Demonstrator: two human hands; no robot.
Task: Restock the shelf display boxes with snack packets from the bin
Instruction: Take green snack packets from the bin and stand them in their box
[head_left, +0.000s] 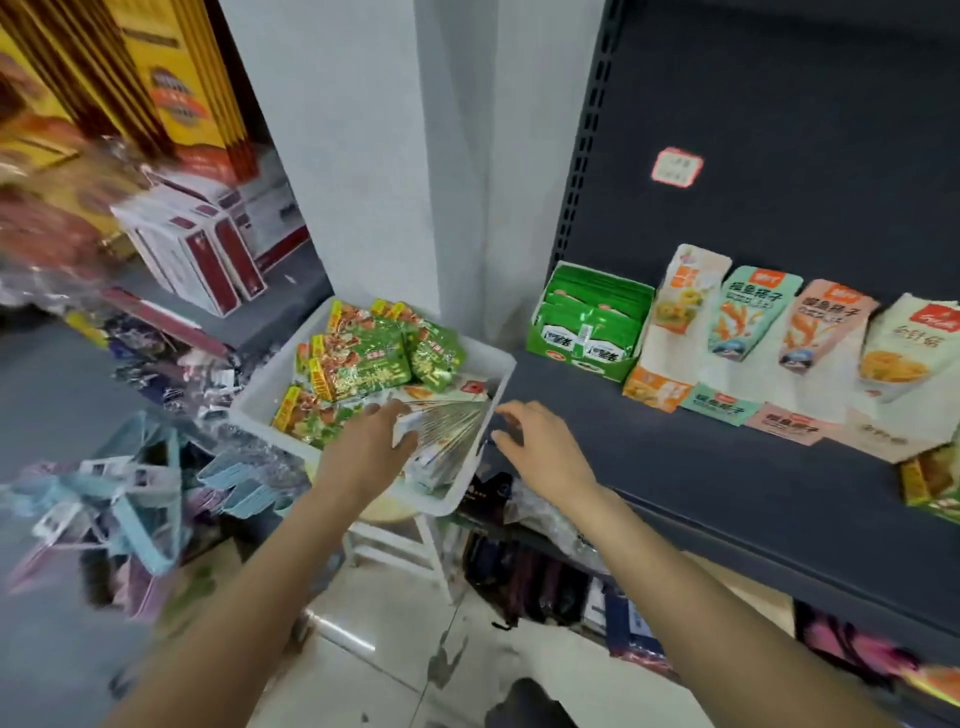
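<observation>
Two bare hands over a white bin (470, 486) of snack packets, shelf to the right.

Far left: blurred yellow and brown cartons (171, 78), white-and-maroon boxes (192, 249) below them, pale blue hangers (140, 499) near the bottom left.

Centre: bin resting on a white stool (405, 540), its right rim just beside the dark shelf (727, 467). Green-and-red snack packets (363, 358) heaped at the far end; a fanned stack of silvery packets (452, 421) standing on edge at the near right end.

Left hand (366, 449) inside the bin, grip closed round the left end of the silvery stack, thumb on its edge. Right hand (545, 447) just right of the bin rim, above the shelf front, grip wide, fingers loosely spread, holding nothing.

Right, on the shelf: green display box (587, 325) full of green packets, then four pale display boxes (769, 353) side by side; pink label (677, 166) on the back panel.
</observation>
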